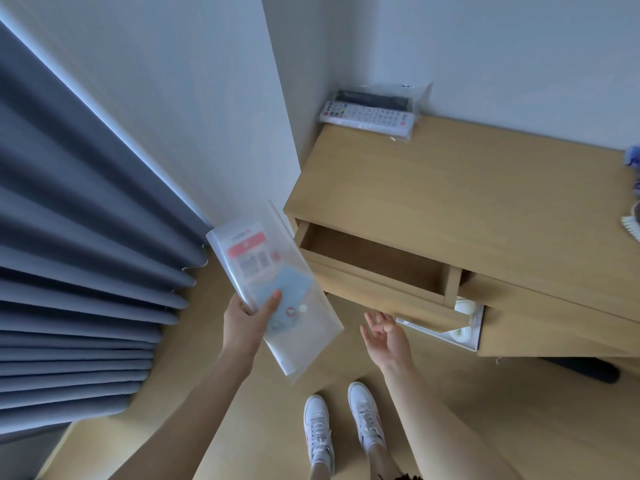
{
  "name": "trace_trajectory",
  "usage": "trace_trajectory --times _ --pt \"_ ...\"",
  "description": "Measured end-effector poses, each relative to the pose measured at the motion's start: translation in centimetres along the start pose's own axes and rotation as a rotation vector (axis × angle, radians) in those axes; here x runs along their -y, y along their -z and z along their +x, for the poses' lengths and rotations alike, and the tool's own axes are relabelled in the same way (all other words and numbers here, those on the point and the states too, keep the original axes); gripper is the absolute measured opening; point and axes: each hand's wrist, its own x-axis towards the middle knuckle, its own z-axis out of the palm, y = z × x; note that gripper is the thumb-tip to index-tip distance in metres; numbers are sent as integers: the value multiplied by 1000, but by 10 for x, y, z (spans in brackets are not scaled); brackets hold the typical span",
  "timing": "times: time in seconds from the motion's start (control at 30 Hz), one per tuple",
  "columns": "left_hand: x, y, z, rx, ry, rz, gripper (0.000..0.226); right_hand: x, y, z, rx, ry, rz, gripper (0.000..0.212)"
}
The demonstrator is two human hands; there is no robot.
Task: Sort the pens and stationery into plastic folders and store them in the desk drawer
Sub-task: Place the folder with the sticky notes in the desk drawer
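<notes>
My left hand [250,317] grips a clear plastic folder [277,282] by its left edge, thumb on top. Inside the folder I see a white sheet with red print and a pale blue card. It hangs over the floor, just left of the desk. The left drawer [374,261] of the light wooden desk [467,188] stands pulled out, and its inside looks bare. My right hand [386,332] hovers below the drawer's front, palm up, fingers loosely spread, holding nothing.
A clear bag with two remote controls [370,110] lies at the desk's back left corner. Grey curtains [79,271] hang on the left. A white tray [457,329] shows under the desk. My white shoes [341,427] stand on the wooden floor.
</notes>
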Motion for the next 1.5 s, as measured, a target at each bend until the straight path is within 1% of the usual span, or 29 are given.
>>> trace_trajectory --times 0.1,0.17,0.3,0.4,0.47,0.6,0.77,0.83,0.93,1.0,1.07,1.23,1.43,1.5 --pt "-4 2 -6 9 -19 -13 56 0 1 -6 0 -10 -20 49" --pt "-5 3 -11 11 -32 -18 55 0 2 -10 15 -22 -30 43" --pt "-2 9 -22 0 -44 -39 54 -4 8 -14 25 -31 -60 39" --pt "3 17 -30 18 -60 -41 47 -14 13 -21 20 -16 -42 39" --pt "8 24 -33 46 -75 -33 45 -21 18 -24 27 -3 -39 37" --pt "16 43 -39 137 -97 -2 53 -36 26 -31 15 27 -18 31" --pt "24 80 -49 214 -127 -8 52 -53 35 -40 -4 63 3 25" --pt "24 92 -49 217 -137 10 55 -61 38 -43 -26 67 19 24" --pt "24 101 -47 204 -160 18 52 -71 40 -48 -60 79 36 25" --pt "27 103 -47 204 -168 18 49 -77 44 -52 -64 73 29 26" --pt "30 102 -50 215 -167 18 51 -81 52 -57 -60 67 32 29" --pt "38 94 -61 273 -156 14 44 -81 66 -74 -11 88 -18 49" --pt "34 84 -69 262 -137 -23 50 -75 65 -100 55 105 -68 48" --pt "28 78 -73 262 -138 -50 46 -74 65 -108 91 94 -58 46"
